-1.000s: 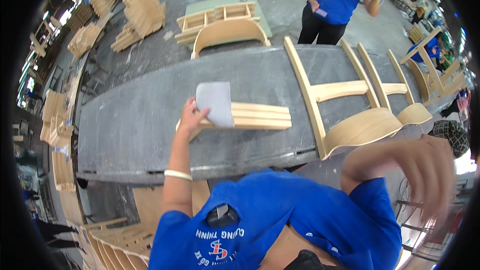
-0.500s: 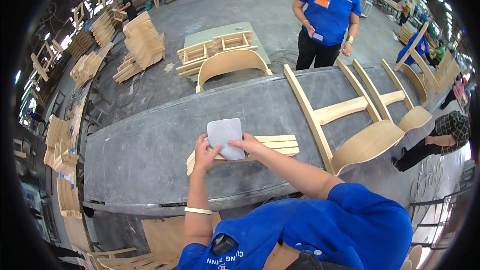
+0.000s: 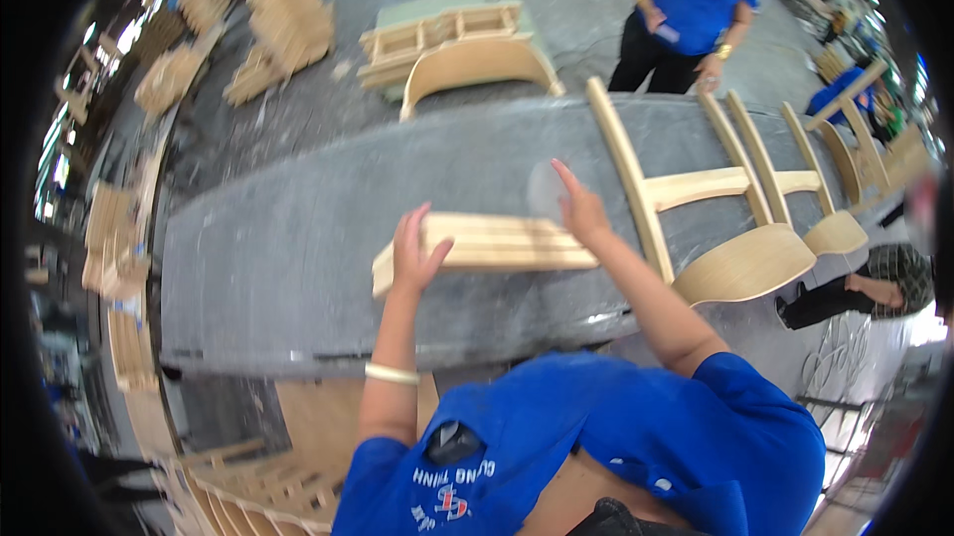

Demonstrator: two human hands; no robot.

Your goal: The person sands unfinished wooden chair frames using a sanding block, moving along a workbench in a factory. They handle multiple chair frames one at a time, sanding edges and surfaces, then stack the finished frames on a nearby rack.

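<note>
A pale wooden slatted part (image 3: 497, 243) lies flat on the long grey workbench (image 3: 278, 268). My left hand (image 3: 412, 253) grips its left end, fingers spread over the top and thumb at the near edge. At the part's far right end, my right hand (image 3: 578, 210) pinches a small grey sheet (image 3: 545, 188), which is blurred against the bench top. My own blue shirt fills the lower edge of the view.
Pale wooden chair frames (image 3: 696, 188) lie across the bench's right half. A person in a blue shirt (image 3: 686, 0) stands beyond the bench, another crouches at the right (image 3: 874, 283). Curved wooden parts (image 3: 477, 59) and stacks of pieces (image 3: 288, 19) sit on the floor behind.
The grey sheet passed from my left hand to my right hand, which carried it toward the right end of the wooden part. My left hand settled on the part's left end.
</note>
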